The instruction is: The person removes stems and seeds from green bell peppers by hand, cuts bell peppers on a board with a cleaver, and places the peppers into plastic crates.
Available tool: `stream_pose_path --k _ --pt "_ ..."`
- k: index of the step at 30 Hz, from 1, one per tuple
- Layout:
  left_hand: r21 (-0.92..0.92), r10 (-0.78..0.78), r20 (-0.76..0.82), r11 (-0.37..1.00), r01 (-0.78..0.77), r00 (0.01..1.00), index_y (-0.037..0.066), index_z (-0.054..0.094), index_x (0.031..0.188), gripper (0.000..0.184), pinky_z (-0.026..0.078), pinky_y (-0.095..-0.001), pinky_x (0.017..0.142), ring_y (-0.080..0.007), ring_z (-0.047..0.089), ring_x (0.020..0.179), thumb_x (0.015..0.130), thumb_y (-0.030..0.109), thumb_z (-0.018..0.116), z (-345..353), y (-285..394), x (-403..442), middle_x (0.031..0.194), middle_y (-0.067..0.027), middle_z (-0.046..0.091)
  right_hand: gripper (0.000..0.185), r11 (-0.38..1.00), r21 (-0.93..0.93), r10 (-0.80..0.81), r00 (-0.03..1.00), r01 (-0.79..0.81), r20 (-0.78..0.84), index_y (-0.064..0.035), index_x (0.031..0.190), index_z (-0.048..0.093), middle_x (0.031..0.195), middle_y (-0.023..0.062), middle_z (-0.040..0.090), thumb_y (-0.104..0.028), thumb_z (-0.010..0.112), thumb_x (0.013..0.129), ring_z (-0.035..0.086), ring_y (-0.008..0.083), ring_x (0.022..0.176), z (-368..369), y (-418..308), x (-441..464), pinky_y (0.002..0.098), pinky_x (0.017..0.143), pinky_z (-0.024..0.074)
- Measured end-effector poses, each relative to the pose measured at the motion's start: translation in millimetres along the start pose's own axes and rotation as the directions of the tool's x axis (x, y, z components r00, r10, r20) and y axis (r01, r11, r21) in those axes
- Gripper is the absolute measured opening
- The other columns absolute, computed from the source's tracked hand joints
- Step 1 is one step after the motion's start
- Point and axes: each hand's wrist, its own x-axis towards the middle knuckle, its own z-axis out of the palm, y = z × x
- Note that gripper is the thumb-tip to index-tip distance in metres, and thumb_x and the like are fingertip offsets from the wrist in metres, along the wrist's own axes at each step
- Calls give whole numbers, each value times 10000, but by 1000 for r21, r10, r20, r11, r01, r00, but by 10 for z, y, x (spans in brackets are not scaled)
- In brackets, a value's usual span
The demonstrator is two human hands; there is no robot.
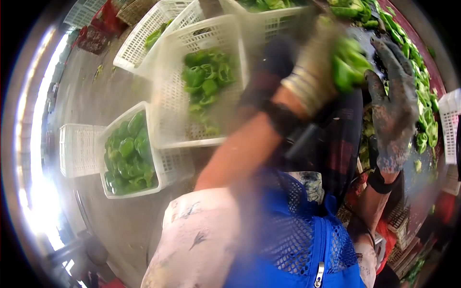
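Note:
My left hand (314,65), in a pale striped work glove, is blurred by motion. Its fingers are closed around a green bell pepper (350,65), partly hidden by the glove. To the right, my right hand (394,103) wears a dark, stained glove. Its thumb and fingers are apart, close beside the pepper, and I see nothing in them. More green peppers (425,113), several of them cut or split, lie in a row along the work surface beyond this hand.
A large white crate (163,103) with some green peppers stands left of my arm. A fuller crate (158,175) sits below it, and another white crate (132,55) stands behind. At the right edge is a white basket (450,127). Red containers (91,41) stand at the far left.

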Motion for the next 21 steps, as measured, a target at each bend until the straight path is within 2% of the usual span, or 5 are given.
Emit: stream_pose_path --k 4,7,14,19,21 --pt "259 331 -137 922 -288 934 76 630 1039 293 563 -388 688 -252 654 771 908 339 629 -530 1240 -364 888 -86 644 387 980 184 -97 992 81 78 -42 1238 643 1224 125 649 38 657 860 590 288 1184 28 -182 54 378 1016 457" --pt "988 495 153 -63 -140 855 88 609 1172 337 548 -360 743 -229 646 861 900 283 651 -954 1948 -993 1007 -86 652 368 969 238 -97 987 64 128 -52 1226 649 1198 189 636 2 549 875 627 298 1123 328 84 -178 371 969 498" --pt "909 621 -417 294 296 663 -17 629 1184 348 536 -320 768 -217 652 907 993 236 486 -1239 2377 -1192 1103 -97 674 252 976 17 189 885 -216 425 -71 1093 682 1091 154 670 -86 689 842 629 335 1058 215 742 -796 409 911 511" --pt "951 454 -153 311 5 878 22 640 1077 413 535 -304 825 -165 637 940 992 405 512 -1162 2315 -546 1059 -113 664 237 945 -104 320 941 -309 113 -47 1071 693 1047 170 680 -124 714 848 654 303 952 162 1849 -1035 371 830 530" --pt "919 378 56 343 -196 924 -8 634 1066 281 542 -325 820 -200 660 928 976 238 533 -859 1796 -251 975 -148 686 303 893 -196 423 904 -405 64 -46 1141 675 1095 177 679 -162 707 863 654 275 983 250 2259 -1075 357 857 513"
